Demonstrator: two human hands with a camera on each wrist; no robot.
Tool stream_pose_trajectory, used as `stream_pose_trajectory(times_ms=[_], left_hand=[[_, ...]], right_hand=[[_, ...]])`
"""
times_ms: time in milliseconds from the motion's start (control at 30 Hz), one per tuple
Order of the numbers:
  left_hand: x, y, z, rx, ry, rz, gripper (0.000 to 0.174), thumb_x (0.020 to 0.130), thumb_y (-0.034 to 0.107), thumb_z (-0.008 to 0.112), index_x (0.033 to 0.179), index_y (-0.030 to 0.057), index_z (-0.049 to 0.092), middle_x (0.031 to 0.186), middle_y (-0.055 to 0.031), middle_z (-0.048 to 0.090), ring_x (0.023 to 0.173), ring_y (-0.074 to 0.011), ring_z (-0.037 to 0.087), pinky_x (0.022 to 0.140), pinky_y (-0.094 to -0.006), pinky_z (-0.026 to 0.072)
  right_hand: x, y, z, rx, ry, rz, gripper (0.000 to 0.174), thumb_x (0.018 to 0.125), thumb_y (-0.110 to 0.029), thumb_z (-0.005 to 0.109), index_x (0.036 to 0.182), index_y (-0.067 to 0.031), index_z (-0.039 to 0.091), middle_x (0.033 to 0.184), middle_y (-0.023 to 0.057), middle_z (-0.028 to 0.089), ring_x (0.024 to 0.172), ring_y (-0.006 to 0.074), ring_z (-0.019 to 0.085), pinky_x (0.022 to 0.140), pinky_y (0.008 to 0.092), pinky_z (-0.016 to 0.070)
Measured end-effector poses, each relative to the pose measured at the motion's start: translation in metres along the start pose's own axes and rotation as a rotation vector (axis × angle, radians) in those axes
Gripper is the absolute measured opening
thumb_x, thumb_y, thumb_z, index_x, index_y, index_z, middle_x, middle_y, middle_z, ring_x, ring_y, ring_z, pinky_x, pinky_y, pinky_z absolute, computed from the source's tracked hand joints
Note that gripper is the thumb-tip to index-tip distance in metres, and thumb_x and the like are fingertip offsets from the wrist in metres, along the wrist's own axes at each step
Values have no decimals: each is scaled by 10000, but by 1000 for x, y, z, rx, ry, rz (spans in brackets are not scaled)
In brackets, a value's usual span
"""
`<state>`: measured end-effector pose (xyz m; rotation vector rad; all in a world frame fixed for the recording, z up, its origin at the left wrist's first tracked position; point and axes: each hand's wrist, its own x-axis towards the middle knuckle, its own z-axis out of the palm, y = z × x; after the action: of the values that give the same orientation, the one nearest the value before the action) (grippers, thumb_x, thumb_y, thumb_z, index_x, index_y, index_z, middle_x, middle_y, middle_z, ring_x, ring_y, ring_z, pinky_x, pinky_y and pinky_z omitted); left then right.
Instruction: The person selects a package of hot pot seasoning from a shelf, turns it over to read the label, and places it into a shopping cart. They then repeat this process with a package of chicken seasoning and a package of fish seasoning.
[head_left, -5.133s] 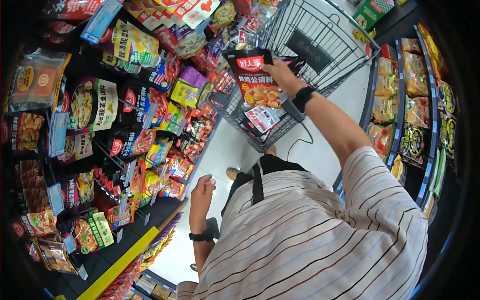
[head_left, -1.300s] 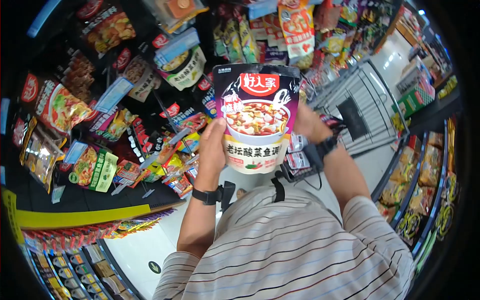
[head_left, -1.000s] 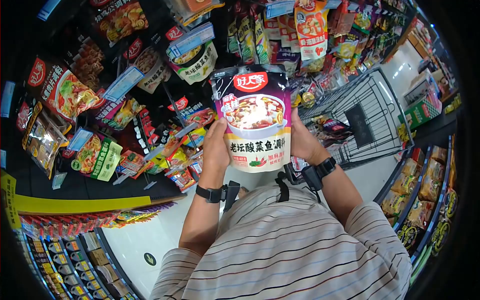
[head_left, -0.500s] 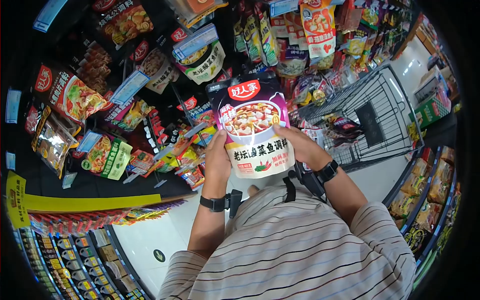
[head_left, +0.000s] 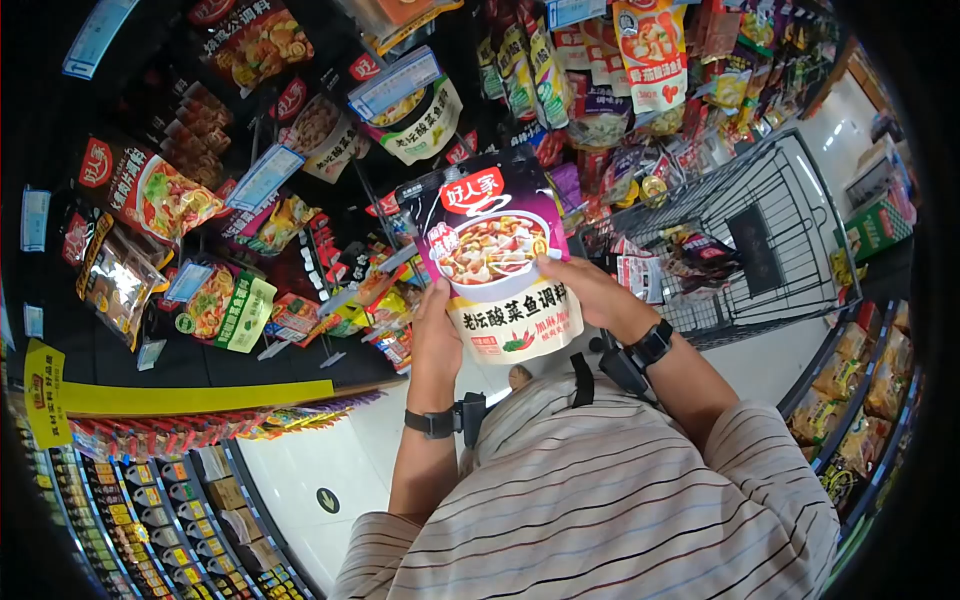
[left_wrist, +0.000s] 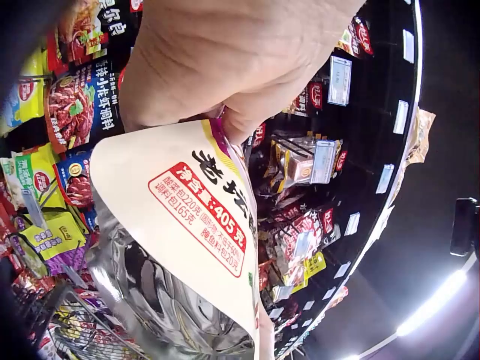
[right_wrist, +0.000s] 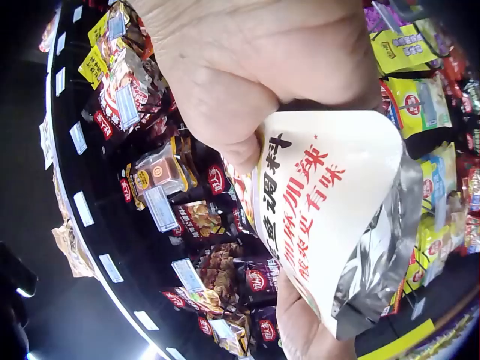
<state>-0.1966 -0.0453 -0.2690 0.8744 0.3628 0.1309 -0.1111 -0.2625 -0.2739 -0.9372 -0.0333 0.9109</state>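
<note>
A stand-up pouch of pickled-cabbage fish seasoning (head_left: 497, 262), black and purple above and cream below, is held up in front of the body, its printed front facing the head camera. My left hand (head_left: 437, 330) grips its left edge, and my right hand (head_left: 585, 293) pinches the right edge with the thumb on the front. In the left wrist view the left hand (left_wrist: 232, 60) clasps the side of the pouch (left_wrist: 176, 195), whose silvery bottom shows. From the right wrist, the right hand (right_wrist: 277, 67) holds the pouch's (right_wrist: 330, 202) other side; fingers behind the pouch are mostly hidden.
A wire shopping cart (head_left: 790, 210) with several packets (head_left: 690, 255) in it stands ahead on the right. Hanging seasoning pouches (head_left: 155, 190) fill the dark rack on the left, above a yellow shelf strip (head_left: 200, 398). Shelves of bagged goods (head_left: 850, 380) line the right side.
Five seconds ago my right hand held a different black pouch over the cart and the left was free. Now both hands hold the fish seasoning pouch, which has tilted slightly and shifted left.
</note>
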Motion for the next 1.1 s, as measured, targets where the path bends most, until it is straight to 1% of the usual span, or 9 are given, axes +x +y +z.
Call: stream_pose_trajectory(times_ms=[233, 333, 433, 600, 700, 800, 900, 967, 1100], left_hand=[[-4, -3, -5, 34, 2, -11, 392, 1053, 224, 439, 1375, 1, 459, 1350, -110, 565, 1235, -204, 555, 1042, -354, 436], [-7, -4, -3, 27, 30, 3, 391, 1051, 217, 438, 1372, -5, 459, 1349, -116, 565, 1238, -209, 552, 1046, -359, 433], [-5, -6, -8, 45, 76, 0, 386, 1050, 211, 439, 1364, -10, 465, 1352, -121, 563, 1238, -212, 552, 1047, -361, 433], [-7, -6, -8, 27, 43, 6, 379, 1048, 212, 442, 1351, -13, 479, 1338, -121, 572, 1224, -208, 562, 1038, -355, 441], [-8, -6, -8, 30, 50, 21, 388, 1044, 218, 457, 1353, -15, 484, 1327, -110, 577, 1213, -196, 565, 1029, -338, 443], [-10, -6, -7, 52, 60, 38, 414, 1034, 234, 482, 1365, -15, 480, 1317, -96, 574, 1197, -179, 566, 1018, -311, 444], [-8, -7, -13, 31, 71, 8, 407, 1030, 231, 487, 1357, -12, 486, 1305, -102, 578, 1187, -181, 572, 1004, -312, 456], [-9, -7, -12, 14, 58, 7, 389, 1033, 223, 481, 1345, -10, 484, 1327, -119, 578, 1218, -200, 564, 1037, -358, 444], [-13, -8, -16, 14, 51, -2, 389, 1029, 231, 493, 1335, -9, 492, 1326, -115, 582, 1211, -202, 569, 1035, -361, 447]], right_hand=[[5, 3, -3, 69, 3, 52, 485, 980, -358, 610, 1281, 19, 561, 1176, 127, 675, 998, 173, 687, 858, 344, 583], [6, 6, -4, 73, -1, 50, 493, 979, -364, 612, 1282, 21, 559, 1180, 129, 672, 999, 179, 686, 865, 352, 583], [10, 9, -10, 75, -52, 86, 518, 1002, -381, 567, 1332, 16, 523, 1253, 123, 645, 1088, 174, 656, 931, 330, 548], [11, 9, -10, 72, -79, 82, 543, 982, -426, 587, 1298, 15, 545, 1216, 140, 653, 1036, 186, 674, 889, 356, 574], [10, 6, -7, 77, -61, 105, 531, 998, -423, 561, 1304, 10, 550, 1211, 113, 666, 1019, 153, 681, 882, 313, 563], [10, 6, -3, 106, -60, 93, 532, 1001, -428, 551, 1310, 5, 548, 1222, 116, 661, 1035, 158, 676, 889, 320, 562], [15, 10, -9, 127, -72, 86, 532, 999, -429, 552, 1328, -11, 540, 1251, 116, 646, 1065, 171, 664, 914, 331, 554], [17, 12, -11, 133, -67, 100, 543, 984, -433, 579, 1332, -19, 535, 1265, 126, 636, 1070, 188, 661, 922, 356, 555], [18, 11, -9, 163, -78, 95, 527, 987, -427, 576, 1327, -26, 543, 1250, 116, 645, 1072, 180, 659, 925, 344, 552]])
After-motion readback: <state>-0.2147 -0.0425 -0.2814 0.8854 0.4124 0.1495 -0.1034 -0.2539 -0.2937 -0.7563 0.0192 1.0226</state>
